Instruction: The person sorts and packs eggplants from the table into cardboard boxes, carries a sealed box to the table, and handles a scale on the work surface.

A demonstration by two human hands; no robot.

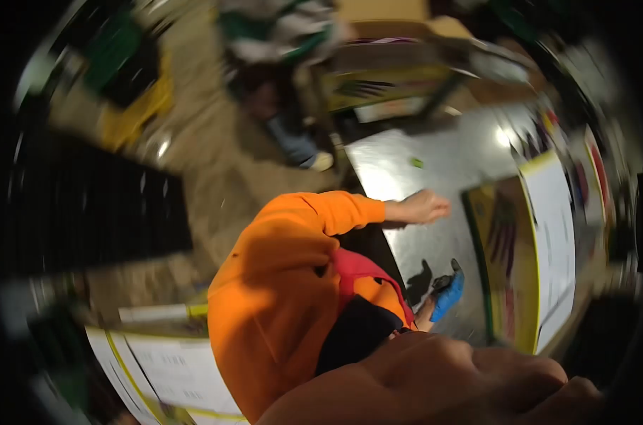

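Note:
My left hand (428,206) is bare, at the end of an orange sleeve, over a shiny metal table (435,244). Its fingers are curled together; whatever they may hold is hidden. Lower in the head view, my right hand (447,297) wears a blue glove and casts a shadow on the tabletop. A dark lump (440,284) shows at its curled fingers, too blurred to name, with one digit sticking up. Beyond the left hand lies a small bright green piece (417,163). Beside both hands stands an open-looking yellow-edged carton (527,283) with a dark hand-shaped print.
Another person's leg (289,138) is near the table's far left corner. More cartons (385,88) stand along the top edge. A black block-like object (88,205) and white-and-yellow boxes (173,368) are on the left. Much of the surroundings is blurred.

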